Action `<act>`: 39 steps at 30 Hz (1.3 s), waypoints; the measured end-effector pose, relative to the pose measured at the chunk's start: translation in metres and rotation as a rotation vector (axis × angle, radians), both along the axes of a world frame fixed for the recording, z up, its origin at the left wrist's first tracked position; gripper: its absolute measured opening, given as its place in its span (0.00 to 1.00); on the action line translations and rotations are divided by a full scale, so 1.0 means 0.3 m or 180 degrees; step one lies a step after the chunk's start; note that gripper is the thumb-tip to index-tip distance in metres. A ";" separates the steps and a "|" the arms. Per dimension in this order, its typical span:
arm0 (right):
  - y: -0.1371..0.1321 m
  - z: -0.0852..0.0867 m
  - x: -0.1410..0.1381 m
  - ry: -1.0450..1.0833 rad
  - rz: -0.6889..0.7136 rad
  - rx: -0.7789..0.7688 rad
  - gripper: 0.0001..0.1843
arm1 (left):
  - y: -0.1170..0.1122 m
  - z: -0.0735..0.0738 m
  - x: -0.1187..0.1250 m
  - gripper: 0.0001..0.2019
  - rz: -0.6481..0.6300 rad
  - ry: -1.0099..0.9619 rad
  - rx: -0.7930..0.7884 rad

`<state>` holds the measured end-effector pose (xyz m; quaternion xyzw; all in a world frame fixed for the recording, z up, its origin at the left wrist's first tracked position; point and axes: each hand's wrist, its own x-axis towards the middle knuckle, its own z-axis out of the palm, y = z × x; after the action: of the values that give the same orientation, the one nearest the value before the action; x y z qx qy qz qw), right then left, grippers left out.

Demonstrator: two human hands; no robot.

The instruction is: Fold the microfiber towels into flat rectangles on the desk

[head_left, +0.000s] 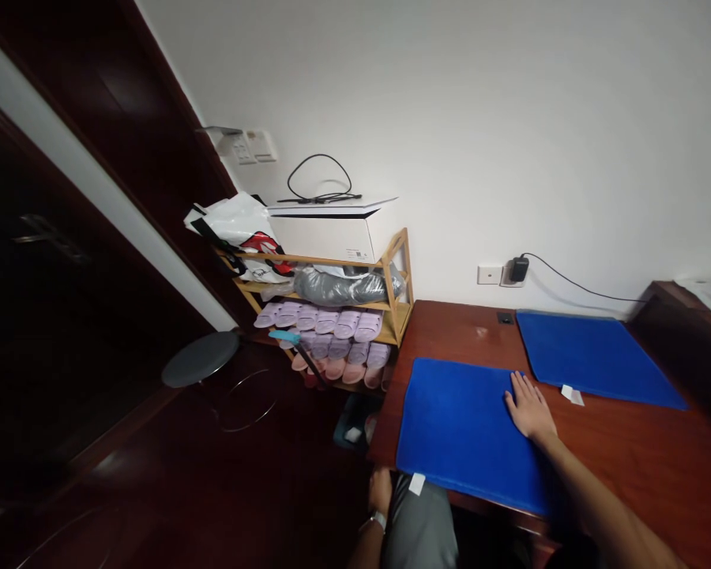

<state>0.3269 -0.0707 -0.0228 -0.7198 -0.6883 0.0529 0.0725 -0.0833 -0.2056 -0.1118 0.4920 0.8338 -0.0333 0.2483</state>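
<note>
Head view, and the lower left is murky: the floor sinks into shadow, the door handle (35, 229) is a dim glint, and the bin-like thing (349, 423) beside the desk (633, 458) is too dark to make out. The bottom edge cuts off both forearms and the grey-clad leg (423, 525), whose upper part slips under the desktop. On the rack (393, 312), the lower slippers are partly covered, so no full tally there!

Counting now: two blue cloths on the desk, the near cloth (462, 427) at the front left, the far cloth (592, 352) behind it to the right, a strip of wood between them. One white tag (416, 484) hangs off the near cloth's front left corner. Six lilac slippers (327, 320) line the upper row; one white box (320, 237) sits on top, one black cable (325, 199) looped over it. One round stool (201, 359), one black adapter (519, 269) at the wall.

To the hands! The right hand (528, 407) lies flat, palm down, thumb apart from the fingers, pressing the near cloth's right edge and gripping nothing. The left hand (380, 491) is down at the desk's front left corner, fingers hidden; whether it's curled or holding anything, I can't tell.
</note>
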 end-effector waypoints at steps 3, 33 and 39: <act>-0.002 -0.005 0.003 -0.0021 0.0001 -0.0007 0.41 | 0.004 -0.005 0.001 0.12 0.0072 -0.0122 0.0118; -0.422 -0.036 -0.129 0.0513 -0.0147 0.0477 0.41 | 0.138 0.411 0.237 0.30 -0.2286 0.0223 0.1985; -0.444 0.009 -0.152 0.0532 -0.0238 0.0324 0.41 | 0.155 0.451 0.071 0.30 -0.2737 0.0374 0.1892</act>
<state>0.2813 -0.2039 -0.0202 -0.7335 -0.6543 0.0749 0.1680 -0.0621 -0.1591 0.0236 0.8362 0.5426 0.0782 0.0148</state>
